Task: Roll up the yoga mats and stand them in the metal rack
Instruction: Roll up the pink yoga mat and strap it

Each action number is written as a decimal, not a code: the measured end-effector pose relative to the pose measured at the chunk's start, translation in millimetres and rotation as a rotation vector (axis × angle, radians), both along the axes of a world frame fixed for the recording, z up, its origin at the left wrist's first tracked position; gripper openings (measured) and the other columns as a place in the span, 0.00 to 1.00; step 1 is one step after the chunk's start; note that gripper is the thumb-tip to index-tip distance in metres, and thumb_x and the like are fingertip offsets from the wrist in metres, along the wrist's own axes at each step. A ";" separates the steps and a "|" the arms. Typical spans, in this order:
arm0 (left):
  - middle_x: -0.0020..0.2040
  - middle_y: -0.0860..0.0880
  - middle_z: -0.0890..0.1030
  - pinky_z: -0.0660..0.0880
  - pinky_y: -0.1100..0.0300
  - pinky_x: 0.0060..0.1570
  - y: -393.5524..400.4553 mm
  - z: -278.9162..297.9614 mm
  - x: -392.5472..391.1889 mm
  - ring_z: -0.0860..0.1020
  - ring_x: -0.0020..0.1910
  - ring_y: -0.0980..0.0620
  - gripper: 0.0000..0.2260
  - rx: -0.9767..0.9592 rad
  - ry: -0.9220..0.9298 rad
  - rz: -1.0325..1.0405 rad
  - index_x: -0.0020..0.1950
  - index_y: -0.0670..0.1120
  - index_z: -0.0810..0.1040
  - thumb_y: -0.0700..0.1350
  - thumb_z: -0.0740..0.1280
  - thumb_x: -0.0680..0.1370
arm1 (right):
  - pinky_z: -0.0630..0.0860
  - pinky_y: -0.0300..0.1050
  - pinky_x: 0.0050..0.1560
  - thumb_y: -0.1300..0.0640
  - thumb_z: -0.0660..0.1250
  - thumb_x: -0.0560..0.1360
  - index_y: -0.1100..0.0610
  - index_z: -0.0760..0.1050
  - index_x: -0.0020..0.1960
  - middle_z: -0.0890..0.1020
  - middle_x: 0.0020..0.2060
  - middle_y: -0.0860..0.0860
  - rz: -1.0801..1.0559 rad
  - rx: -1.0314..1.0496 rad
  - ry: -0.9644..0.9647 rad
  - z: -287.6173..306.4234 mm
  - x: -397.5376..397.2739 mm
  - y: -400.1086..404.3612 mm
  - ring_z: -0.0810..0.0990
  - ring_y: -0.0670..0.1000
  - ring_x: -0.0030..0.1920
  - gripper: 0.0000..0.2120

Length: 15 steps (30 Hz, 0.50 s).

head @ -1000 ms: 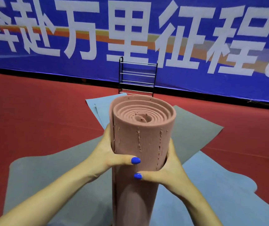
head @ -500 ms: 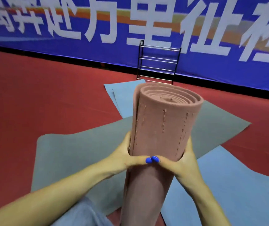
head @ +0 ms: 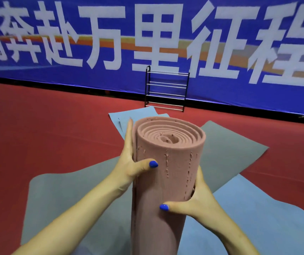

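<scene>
A rolled pink yoga mat [head: 173,173] stands upright in front of me, its spiral end facing up. My left hand [head: 132,162] holds it high on the left side, fingers up along the roll and thumb across the front. My right hand [head: 193,201] grips it lower on the right, thumb across the front. A black metal rack [head: 167,89] with silver rungs stands by the far wall, straight ahead. A grey mat [head: 226,153] and blue mats [head: 254,218] lie flat on the floor.
The floor [head: 46,129] is red carpet. A blue banner [head: 92,43] with large white characters covers the far wall behind the rack. One blue mat [head: 121,116] lies between me and the rack.
My left hand has slid up the roll, and my right hand has dropped lower. The roll's top has tipped toward me, showing the spiral again. The rack looks closer.
</scene>
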<state>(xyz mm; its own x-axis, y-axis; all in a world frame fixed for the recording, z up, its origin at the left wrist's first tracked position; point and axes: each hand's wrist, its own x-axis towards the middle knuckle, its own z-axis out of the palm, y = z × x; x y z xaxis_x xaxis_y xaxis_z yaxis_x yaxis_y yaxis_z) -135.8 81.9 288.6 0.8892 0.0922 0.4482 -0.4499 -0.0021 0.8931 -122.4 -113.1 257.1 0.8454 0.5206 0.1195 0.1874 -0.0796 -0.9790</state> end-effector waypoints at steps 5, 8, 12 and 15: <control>0.58 0.58 0.80 0.74 0.66 0.52 -22.6 -4.6 -14.6 0.78 0.58 0.57 0.48 -0.074 -0.037 -0.011 0.66 0.49 0.67 0.66 0.79 0.51 | 0.77 0.43 0.57 0.52 0.83 0.47 0.45 0.55 0.73 0.77 0.60 0.41 -0.023 0.069 -0.051 -0.2 -15.1 -4.5 0.77 0.43 0.61 0.61; 0.57 0.56 0.81 0.76 0.65 0.50 -30.7 4.4 -26.2 0.79 0.58 0.55 0.47 -0.102 -0.061 -0.006 0.66 0.50 0.67 0.64 0.79 0.52 | 0.77 0.47 0.58 0.46 0.85 0.45 0.46 0.53 0.75 0.76 0.63 0.43 -0.057 0.118 -0.100 4.0 -24.5 -2.8 0.76 0.47 0.63 0.66; 0.55 0.55 0.82 0.76 0.61 0.51 -33.4 54.8 -28.3 0.80 0.56 0.54 0.41 -0.038 -0.206 0.037 0.64 0.49 0.69 0.65 0.77 0.58 | 0.77 0.46 0.59 0.42 0.83 0.38 0.46 0.57 0.73 0.77 0.61 0.41 -0.141 0.186 -0.283 54.8 -28.7 -3.4 0.76 0.44 0.62 0.68; 0.58 0.49 0.80 0.76 0.52 0.56 -29.9 87.8 -21.1 0.79 0.58 0.47 0.42 -0.003 -0.310 0.044 0.66 0.43 0.68 0.66 0.75 0.61 | 0.73 0.54 0.64 0.45 0.81 0.41 0.50 0.53 0.76 0.74 0.65 0.45 -0.132 0.237 -0.480 94.8 -14.3 -2.5 0.74 0.45 0.65 0.68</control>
<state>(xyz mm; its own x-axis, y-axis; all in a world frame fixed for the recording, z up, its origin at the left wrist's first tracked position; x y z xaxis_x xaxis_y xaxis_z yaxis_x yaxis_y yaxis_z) -156.9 52.0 376.4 0.7056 0.1288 0.6968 -0.7001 -0.0252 0.7136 -136.7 -115.6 351.9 0.7236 0.3253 0.6088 0.6205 0.0797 -0.7801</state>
